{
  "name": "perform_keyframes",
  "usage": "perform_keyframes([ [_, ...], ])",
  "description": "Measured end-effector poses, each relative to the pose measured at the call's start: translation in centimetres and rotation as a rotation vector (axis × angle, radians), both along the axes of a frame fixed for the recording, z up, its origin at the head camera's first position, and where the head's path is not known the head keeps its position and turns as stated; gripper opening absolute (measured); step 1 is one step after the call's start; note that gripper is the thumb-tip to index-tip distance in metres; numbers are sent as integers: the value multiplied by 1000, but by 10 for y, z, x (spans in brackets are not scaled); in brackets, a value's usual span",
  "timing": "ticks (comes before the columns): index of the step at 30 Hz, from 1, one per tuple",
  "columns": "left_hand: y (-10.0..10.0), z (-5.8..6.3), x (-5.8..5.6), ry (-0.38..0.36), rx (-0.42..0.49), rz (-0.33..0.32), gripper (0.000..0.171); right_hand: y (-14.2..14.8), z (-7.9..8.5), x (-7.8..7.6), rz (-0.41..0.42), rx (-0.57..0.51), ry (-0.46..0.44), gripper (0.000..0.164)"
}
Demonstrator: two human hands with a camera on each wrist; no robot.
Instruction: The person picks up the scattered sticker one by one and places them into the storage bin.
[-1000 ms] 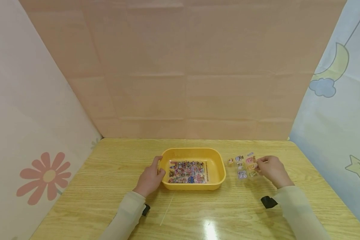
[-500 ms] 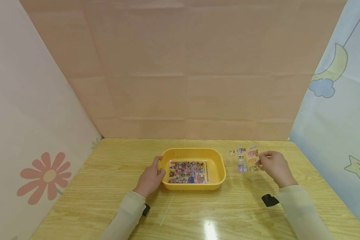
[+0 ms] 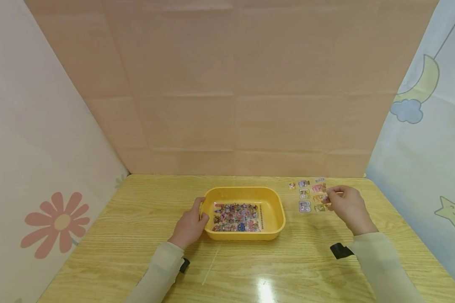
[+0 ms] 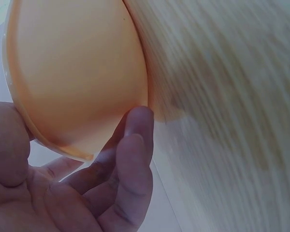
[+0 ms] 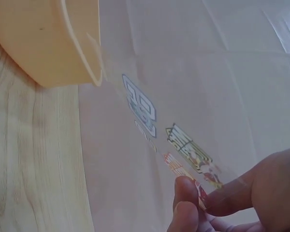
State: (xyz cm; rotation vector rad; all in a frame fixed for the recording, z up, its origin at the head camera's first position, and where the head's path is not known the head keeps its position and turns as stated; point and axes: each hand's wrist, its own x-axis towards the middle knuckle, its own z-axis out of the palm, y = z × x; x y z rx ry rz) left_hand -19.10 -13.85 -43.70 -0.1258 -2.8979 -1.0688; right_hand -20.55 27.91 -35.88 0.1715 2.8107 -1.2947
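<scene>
A yellow plastic basin point(image 3: 280, 219) stands mid-table, and my left hand point(image 3: 189, 225) grips its left end. In the left wrist view the thumb lies over the rim while the curled fingers point(image 4: 135, 169) press the outer wall. Inside the basin lies a clear sticker sheet point(image 3: 236, 216) covered in small colourful figures. To the right, my right hand point(image 3: 349, 207) pinches the edge of another transparent sticker sheet point(image 3: 304, 194) between thumb and fingertips. That sheet carries several separate bright prints, and in the right wrist view it is held up, tilted, above the table.
The wooden table point(image 3: 227, 269) ends at a pinkish-beige backdrop point(image 3: 235, 105). Pale printed side panels, one with a flower point(image 3: 60, 223) and one with a moon point(image 3: 424, 80), stand left and right. A black strap point(image 3: 341, 251) hangs near the right wrist.
My right hand has risen slightly and moved away from me with the sticker sheet, bringing it nearer the backdrop. The left hand and the basin have stayed still.
</scene>
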Motion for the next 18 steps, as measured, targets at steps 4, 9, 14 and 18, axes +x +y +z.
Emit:
perform_keyframes([
  [4, 0, 0, 0, -6, 1, -2, 54, -5, 3, 0, 7, -3, 7, 56],
  [9, 0, 0, 0, -11, 1, 1, 54, -15, 6, -1, 15, -37, 26, 51],
  [14, 1, 1, 1, -11, -1, 3, 54, -26, 6, -3, 31, -72, 14, 50],
  [18, 1, 1, 1, -7, 0, 1, 54, -36, 5, -5, 43, -92, 1, 49],
])
